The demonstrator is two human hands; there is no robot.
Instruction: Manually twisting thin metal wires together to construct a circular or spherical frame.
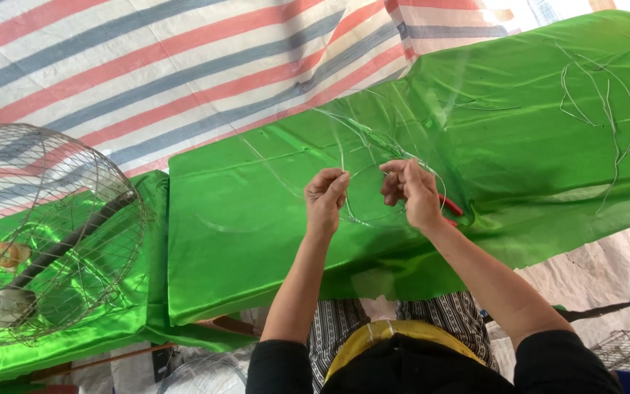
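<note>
Thin wire (pixel 364 191) btwn both hands' fingertips (pixel 342 177)

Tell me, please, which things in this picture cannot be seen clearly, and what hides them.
- Head view: the thin wire is too fine against the green cloth; its ends and crossings cannot be traced.
- The red-handled tool is mostly hidden behind the right hand; its type is unclear.
- The left hand is curled, so its grip on the wire is hidden.
- The wire cage is cut off by the left edge.
</note>
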